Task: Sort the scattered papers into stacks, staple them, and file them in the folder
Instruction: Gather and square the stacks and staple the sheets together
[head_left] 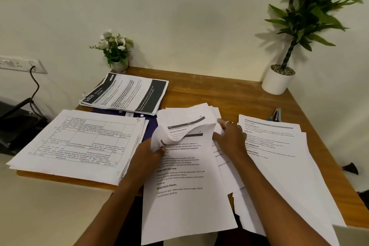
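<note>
The loose middle pile of white printed sheets [185, 181] lay right in front of me, hanging over the counter's near edge toward 6 o'clock. My left hand [148, 152] pinched the curled top sheet [179, 132] by its left edge and peeled it up. My right hand [229, 136] lay with its fingers nearly straight on the pile's upper right part, touching the lifted sheet's edge.

At 9 o'clock from the pile sat a thick stack of table-ruled pages [79, 142]. At 11 o'clock was a stack of pages with dark header bands [127, 94], and at 3 o'clock a fanned stack of white text pages [279, 156]. A dark purple folder [152, 124] showed between the pile and the two left stacks, mostly buried under them, and I saw nothing filed in it. The blue-and-silver stapler [276, 115] lay at 2 o'clock, just beyond the fanned stack, with neither hand on it.

I judged the job to be partway through sorting. Three stacks were formed, their edges ragged, and the middle pile was not yet dealt out. I could not make out any staples, so I took stapling and filing as both left to do.

Farther out on the brown wooden counter [219, 90], a small white pot of white flowers [116, 50] stood at 11 o'clock. A tall leafy plant in a white pot [277, 82] stood at 1 o'clock.
</note>
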The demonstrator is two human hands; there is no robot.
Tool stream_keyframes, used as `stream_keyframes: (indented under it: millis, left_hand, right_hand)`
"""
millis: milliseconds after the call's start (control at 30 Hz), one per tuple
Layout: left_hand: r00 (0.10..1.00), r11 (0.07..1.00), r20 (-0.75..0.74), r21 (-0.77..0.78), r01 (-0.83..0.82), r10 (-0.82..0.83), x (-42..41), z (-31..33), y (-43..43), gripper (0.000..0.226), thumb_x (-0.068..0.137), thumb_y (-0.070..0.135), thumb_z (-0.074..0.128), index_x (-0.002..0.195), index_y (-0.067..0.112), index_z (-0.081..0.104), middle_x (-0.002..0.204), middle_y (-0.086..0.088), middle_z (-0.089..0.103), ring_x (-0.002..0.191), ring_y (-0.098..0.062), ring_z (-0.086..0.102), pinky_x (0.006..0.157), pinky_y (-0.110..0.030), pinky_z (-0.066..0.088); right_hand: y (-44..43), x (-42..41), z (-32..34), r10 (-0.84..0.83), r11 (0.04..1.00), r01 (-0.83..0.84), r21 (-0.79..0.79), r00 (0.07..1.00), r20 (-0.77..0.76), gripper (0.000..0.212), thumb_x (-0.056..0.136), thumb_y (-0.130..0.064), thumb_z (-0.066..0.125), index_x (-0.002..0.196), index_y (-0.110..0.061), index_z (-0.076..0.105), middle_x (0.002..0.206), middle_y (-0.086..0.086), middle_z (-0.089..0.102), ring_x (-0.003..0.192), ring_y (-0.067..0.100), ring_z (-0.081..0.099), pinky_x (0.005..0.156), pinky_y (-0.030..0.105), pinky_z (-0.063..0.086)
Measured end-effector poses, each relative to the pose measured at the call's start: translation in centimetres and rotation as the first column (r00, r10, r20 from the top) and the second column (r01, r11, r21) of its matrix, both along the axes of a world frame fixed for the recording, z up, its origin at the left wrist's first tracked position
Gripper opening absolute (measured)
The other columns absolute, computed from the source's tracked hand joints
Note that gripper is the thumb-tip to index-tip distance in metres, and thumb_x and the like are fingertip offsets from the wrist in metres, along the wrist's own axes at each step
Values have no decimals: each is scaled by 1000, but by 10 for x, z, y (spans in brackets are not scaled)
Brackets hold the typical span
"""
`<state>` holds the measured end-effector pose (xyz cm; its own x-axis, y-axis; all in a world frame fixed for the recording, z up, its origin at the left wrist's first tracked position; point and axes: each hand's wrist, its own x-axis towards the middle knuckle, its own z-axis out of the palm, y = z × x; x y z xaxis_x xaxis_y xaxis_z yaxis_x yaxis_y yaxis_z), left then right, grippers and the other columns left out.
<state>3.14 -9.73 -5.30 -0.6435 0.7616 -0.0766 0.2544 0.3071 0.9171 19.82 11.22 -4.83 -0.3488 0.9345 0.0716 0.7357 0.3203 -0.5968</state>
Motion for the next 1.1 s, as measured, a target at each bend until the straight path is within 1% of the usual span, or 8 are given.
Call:
stream_keyframes:
  millis: [100,200,267,367,500,633,867,1100]
  left_hand:
    - [1000,1000,26,4,-9,9,0,0,1,5,100,26,63,94,27,64,86,5,75,75,-6,73,67,-29,57]
    - [999,1000,33,-1,-24,24,-1,-1,2,4,100,26,64,95,26,64,86,5,75,74,-7,73,67,-30,60]
    - [995,999,95,22,-24,22,-2,-1,2,3,99,27,65,102,25,66,91,4,77,77,-10,75,70,-34,63]
    - [990,999,138,47,-19,12,-4,-2,0,13,99,27,65,112,28,66,100,4,77,83,-17,77,74,-42,64]
    - [989,998,143,30,-51,46,-6,-4,2,19,98,31,66,117,27,64,104,4,76,85,-19,77,77,-47,64]
    - [991,997,109,-5,-72,72,-5,-5,4,22,98,32,66,120,29,63,107,5,75,86,-19,76,77,-47,64]
    - [991,997,110,2,-78,77,-3,-1,3,18,98,30,66,116,29,63,106,6,74,87,-19,75,77,-43,63]
    - [991,997,111,12,-74,73,-4,0,2,18,99,26,64,117,25,66,103,4,75,86,-16,75,76,-41,64]
  right_hand:
    - [1,-2,6,-28,999,31,23,994,-105,39,85,-28,80,122,-24,68,108,-1,72,103,19,61,90,34,32]
    - [1,1,17,-20,993,-12,-116,961,-275,36,85,-19,81,118,-17,68,88,-3,68,77,10,61,73,24,48]
    - [3,7,28,-28,990,-16,-141,951,-308,26,90,-24,76,114,-14,71,96,-2,71,82,11,64,63,18,44]
    - [11,22,48,-51,994,8,-110,916,-398,13,98,-29,65,103,-18,69,96,-2,72,87,17,67,62,24,45]
    - [14,42,78,-42,998,59,17,865,-500,14,102,-24,59,110,-15,65,102,0,69,94,16,65,64,15,42]
    - [0,53,113,25,982,86,171,830,-558,16,103,-26,57,109,-15,67,95,-6,68,82,-5,63,63,5,45]
    - [-39,56,169,144,911,167,378,730,-668,7,104,-20,55,109,-21,59,93,-23,58,84,-20,59,66,2,45]
    - [-38,47,175,64,954,193,228,612,-788,11,103,-22,55,110,-16,62,94,-12,67,79,-9,64,66,8,49]
